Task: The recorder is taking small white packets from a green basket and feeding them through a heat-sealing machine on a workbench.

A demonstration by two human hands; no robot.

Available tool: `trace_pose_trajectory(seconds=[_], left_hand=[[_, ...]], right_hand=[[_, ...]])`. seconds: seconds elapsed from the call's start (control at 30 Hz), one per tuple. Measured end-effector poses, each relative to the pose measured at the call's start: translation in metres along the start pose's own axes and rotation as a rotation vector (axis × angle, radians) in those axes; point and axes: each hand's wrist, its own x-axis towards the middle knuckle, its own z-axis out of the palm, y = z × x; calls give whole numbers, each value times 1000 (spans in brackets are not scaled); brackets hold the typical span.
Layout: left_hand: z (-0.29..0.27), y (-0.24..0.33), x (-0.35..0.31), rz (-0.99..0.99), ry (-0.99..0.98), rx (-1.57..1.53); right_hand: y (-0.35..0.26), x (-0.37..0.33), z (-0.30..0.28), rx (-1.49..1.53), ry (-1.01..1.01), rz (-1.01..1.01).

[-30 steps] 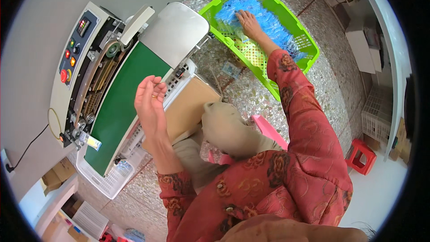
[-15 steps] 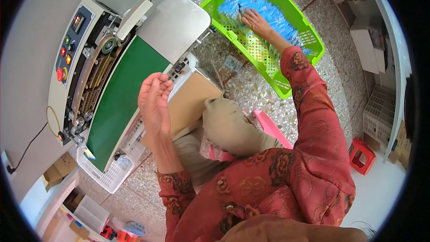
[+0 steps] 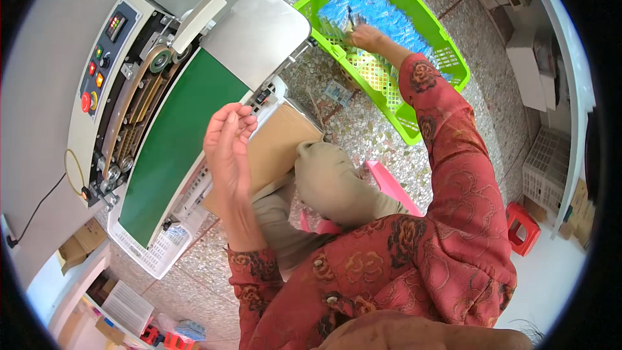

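Over the front edge of the machine's green belt [image 3: 184, 126], my left hand [image 3: 228, 146] is raised with its fingers loosely curled and nothing in them. My right hand [image 3: 368, 37] reaches into a bright green plastic basket [image 3: 410, 128] at the far right. Its fingers are curled down among a heap of small blue-and-white packets [image 3: 389, 10]. Clear or greyish packets and a dark strip show at the fingertips; what they grip is blurred and partly hidden.
A control panel [image 3: 107, 58] with lit buttons stands on the belt machine's left. Its metal plate [image 3: 259, 29] is at the far end. A white basket [image 3: 150, 256] sits under the near end, a cardboard box [image 3: 282, 139] by my knees. A red stool [image 3: 523, 228] stands right.
My right hand has shifted slightly toward the basket's near left side, its fingers now more curled into the packets. My left hand stays raised, nearly in the same place.
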Motion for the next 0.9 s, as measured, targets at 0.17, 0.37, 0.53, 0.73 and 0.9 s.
trace_pose_trajectory(seconds=[0.17, 0.37, 0.53, 0.73, 0.9], left_hand=[[7, 0, 5, 18, -42, -11], [6, -3, 11, 92, -105, 59], [22, -16, -18, 241, -256, 249], [54, -41, -116, 323, -553, 318], [39, -58, -179, 351, -585, 380]], right_hand=[[15, -12, -2, 22, 150, -37], [23, -58, -111, 370, 352, 116], [-17, -142, -199, 573, 493, 80], [-128, -231, -264, 1075, 226, -187], [-193, -251, -290, 933, 212, -276]])
